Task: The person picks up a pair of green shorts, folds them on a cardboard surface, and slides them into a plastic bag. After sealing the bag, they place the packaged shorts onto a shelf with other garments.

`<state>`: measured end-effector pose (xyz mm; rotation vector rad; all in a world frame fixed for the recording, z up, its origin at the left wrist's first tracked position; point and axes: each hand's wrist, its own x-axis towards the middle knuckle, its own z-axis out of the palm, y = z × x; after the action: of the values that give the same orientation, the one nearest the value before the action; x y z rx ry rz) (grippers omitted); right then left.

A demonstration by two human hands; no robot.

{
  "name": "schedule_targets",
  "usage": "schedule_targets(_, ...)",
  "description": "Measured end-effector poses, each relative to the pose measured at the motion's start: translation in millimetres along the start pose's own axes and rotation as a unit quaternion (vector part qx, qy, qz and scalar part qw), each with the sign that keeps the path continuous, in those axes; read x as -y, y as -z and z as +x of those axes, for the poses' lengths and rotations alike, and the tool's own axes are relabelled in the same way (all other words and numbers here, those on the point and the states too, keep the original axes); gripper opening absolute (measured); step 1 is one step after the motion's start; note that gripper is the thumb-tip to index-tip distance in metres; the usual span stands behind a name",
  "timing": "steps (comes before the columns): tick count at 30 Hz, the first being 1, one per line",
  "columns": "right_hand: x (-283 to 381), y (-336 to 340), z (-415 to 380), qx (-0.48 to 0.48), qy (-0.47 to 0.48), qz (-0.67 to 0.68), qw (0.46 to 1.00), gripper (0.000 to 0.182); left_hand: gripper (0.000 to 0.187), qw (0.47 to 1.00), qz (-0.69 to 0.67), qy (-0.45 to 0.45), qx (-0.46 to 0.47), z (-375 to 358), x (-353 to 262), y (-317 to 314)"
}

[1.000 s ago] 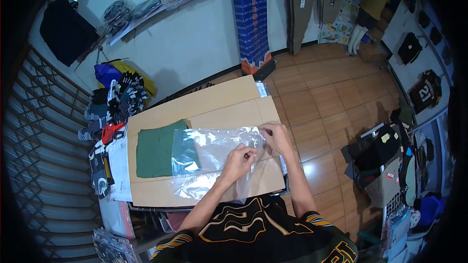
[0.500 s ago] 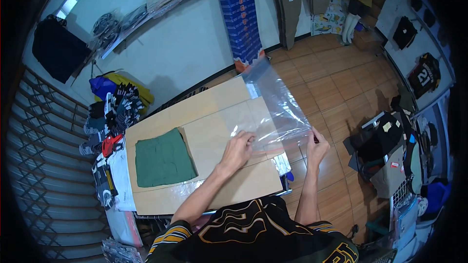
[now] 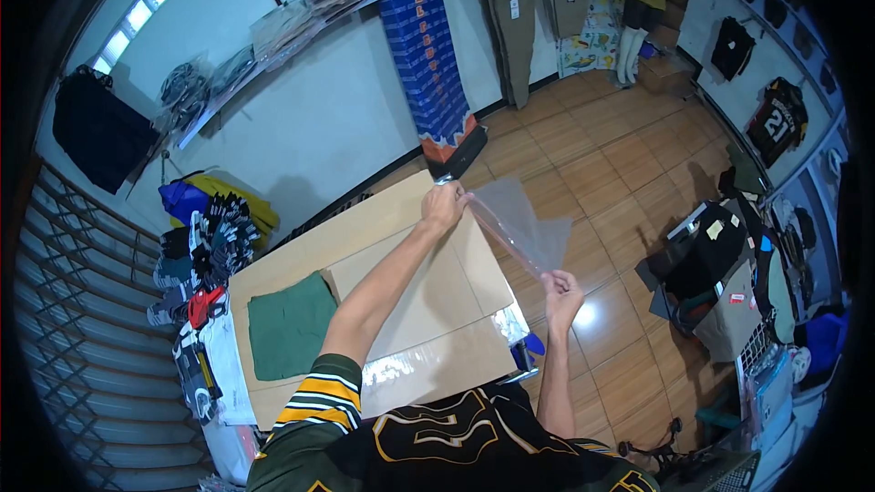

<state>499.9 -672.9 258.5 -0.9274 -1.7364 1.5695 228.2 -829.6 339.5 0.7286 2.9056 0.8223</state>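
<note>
- Folded dark-green cloth garment (image 3: 287,328): flat on the brown cardboard sheet (image 3: 424,301), left of and nearer than the left hand.
- Left hand (image 3: 444,207): pinching one end of the bag's edge.
- Clear, thin plastic bag (image 3: 529,223): stretched between both hands.
- Right hand (image 3: 562,299): fingertips gripping its nearer end.

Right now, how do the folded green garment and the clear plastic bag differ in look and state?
The folded green garment is opaque, while the clear plastic bag lets the floor tiles show through. The garment lies flat on the cardboard, untouched; the bag is held up between the left hand and right hand, beyond the cardboard's edge.
</note>
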Motion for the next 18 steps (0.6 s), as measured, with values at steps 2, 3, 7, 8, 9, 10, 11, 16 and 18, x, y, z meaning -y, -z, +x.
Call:
schedule_targets(2,-0.8,-4.5,-1.3,0.01,-0.015,-0.015,1.0,0.023,0.03,1.0,0.023,0.006,0.017,12.2,6.8,-3.6)
schedule_targets(3,-1.0,-7.5,-2.7,0.018,-0.025,-0.015,0.999,0.024,0.03,1.0,0.023,0.004,0.017,16.8,10.7,-4.9)
schedule_targets(7,1.3,-18.4,-9.7,0.024,-0.012,-0.045,0.999,0.02,0.031,0.998,0.047,-0.028,0.015,29.1,18.8,-5.3)
schedule_targets(8,3.0,-19.2,-11.6,0.025,-0.011,-0.046,0.999,0.02,0.031,0.998,0.045,-0.029,0.017,29.3,19.9,-4.9)
schedule_targets(9,4.8,-19.7,-13.0,0.018,-0.003,-0.056,0.998,0.019,0.031,0.998,0.045,-0.028,0.016,28.9,21.1,-4.6)
schedule_targets(10,6.7,-20.2,-14.9,0.012,0.005,-0.067,0.998,0.018,0.031,0.999,0.035,-0.035,0.006,26.9,22.7,-4.6)
schedule_targets(11,12.2,-20.1,-18.0,0.013,0.005,-0.068,0.998,0.018,0.031,0.999,0.025,-0.041,-0.003,23.8,23.1,-3.8)
schedule_targets(16,43.1,-18.9,-40.9,0.017,0.023,-0.08,0.996,0.016,0.031,0.999,-0.03,-0.012,0.003,7.2,20.1,9.7)
schedule_targets(18,44.0,-19.4,-53.0,0.021,0.038,-0.089,0.995,0.015,0.03,0.999,-0.049,0.004,0.013,1.7,25.8,12.9)
